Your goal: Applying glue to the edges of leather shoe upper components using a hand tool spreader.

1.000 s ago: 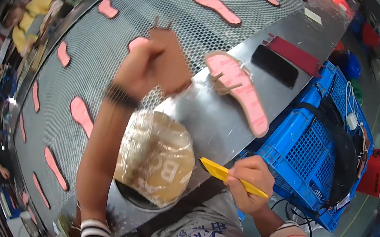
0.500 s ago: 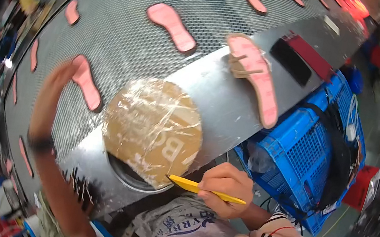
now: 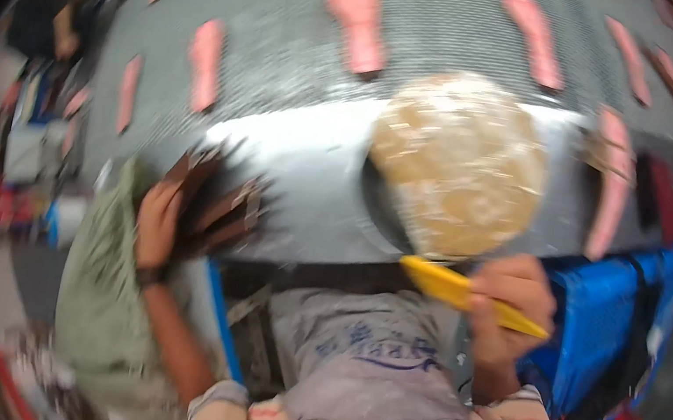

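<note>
Now the left hand (image 3: pixel 158 223) has reached the brown pieces (image 3: pixel 231 215).

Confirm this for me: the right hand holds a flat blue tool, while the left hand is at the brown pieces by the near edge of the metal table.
Wrong on the colour: the flat tool in the right hand is yellow, as the head view shows. The left hand is at the brown pieces by the near edge of the metal table.
</note>
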A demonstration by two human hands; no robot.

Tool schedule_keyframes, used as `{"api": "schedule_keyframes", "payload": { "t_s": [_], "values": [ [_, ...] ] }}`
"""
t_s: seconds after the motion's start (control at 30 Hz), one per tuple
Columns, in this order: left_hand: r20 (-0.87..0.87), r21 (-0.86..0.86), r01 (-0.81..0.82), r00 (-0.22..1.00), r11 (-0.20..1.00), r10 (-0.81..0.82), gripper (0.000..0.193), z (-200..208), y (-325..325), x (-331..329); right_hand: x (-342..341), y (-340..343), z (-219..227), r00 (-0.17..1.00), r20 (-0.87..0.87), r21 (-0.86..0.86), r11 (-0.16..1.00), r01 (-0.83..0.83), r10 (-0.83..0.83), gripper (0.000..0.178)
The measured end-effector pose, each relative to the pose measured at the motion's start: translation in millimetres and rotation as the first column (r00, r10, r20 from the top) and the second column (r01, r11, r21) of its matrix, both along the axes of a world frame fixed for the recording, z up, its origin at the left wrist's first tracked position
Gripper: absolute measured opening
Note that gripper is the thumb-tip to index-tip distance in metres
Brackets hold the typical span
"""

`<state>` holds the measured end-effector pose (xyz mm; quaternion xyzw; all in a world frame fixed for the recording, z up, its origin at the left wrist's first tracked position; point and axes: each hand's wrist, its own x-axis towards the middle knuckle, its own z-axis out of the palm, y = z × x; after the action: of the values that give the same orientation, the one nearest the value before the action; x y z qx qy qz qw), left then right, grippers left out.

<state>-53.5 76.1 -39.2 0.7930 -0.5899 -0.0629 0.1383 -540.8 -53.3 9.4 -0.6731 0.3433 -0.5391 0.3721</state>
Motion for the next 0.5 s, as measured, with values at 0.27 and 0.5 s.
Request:
{"api": "schedule_keyframes", "payload": {
  "t_s": [0.27, 0.5],
  "values": [
    [0.028, -0.022, 0.060, 0.998, 0.998, -0.059, 0.023, 16.9, -26.6, -21.5, -2.4, 9.3, -13.3, 0.983, 0.181, 0.101, 0.995, -0.024, 0.005, 0.010],
    [0.019, -0.005, -0.074, 0.997, 0.997, 0.074, 0.027, -2.5, -38.4, -21.8, -1.9, 8.5, -10.6, 0.982, 0.172, 0.076, 0.992, -0.099, 0.084, 0.010]
  ]
}}
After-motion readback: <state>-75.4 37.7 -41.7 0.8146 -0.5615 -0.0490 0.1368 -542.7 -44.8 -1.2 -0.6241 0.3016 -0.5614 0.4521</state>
